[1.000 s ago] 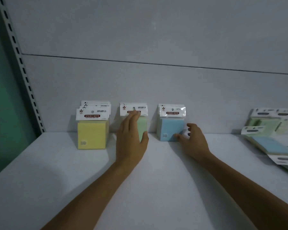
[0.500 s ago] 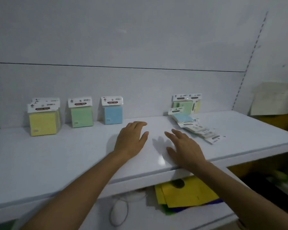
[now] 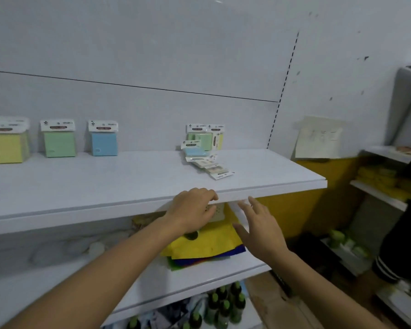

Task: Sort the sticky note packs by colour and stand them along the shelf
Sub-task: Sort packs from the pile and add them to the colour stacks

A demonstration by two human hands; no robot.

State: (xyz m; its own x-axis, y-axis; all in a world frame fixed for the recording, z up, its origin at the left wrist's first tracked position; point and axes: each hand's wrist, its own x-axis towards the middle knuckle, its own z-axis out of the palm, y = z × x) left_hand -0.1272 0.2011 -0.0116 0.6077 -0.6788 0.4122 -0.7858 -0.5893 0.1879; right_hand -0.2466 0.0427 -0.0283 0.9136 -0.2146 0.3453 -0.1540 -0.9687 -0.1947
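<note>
What matters now is the heap of unsorted packs (image 3: 205, 157). It lies beyond both my hands, deeper on the shelf (image 3: 105, 184), almost straight ahead of the gap between them. Its long axis runs from the back wall (image 3: 152, 119) toward the front edge, a little to my right. At the far end a green and a pale yellow pack lean upright on the wall. After them a blue one and several others lie flat and overlap like a fan, and the last one ends near the front edge. I judge that my left hand (image 3: 192, 210) is a little nearer to this front end than my right hand (image 3: 262, 226), but both could reach it by going forward and up.

My left hand is at the front edge of the shelf, palm down, with the fingers loosely bent and the tips at the edge. I cannot tell if they touch it. It holds nothing. My right hand is just below the edge, to the right of the other, with fingers straight and spread, and it has nothing in it either.

Far to the left of my left hand the sorted ones stand apart in a row by the wall. The blue pack (image 3: 103, 142) is nearest, then the green pack (image 3: 58, 141), then the yellow packs (image 3: 6, 146). In my judgement the sorting is begun, but the heap is not yet done.
</note>
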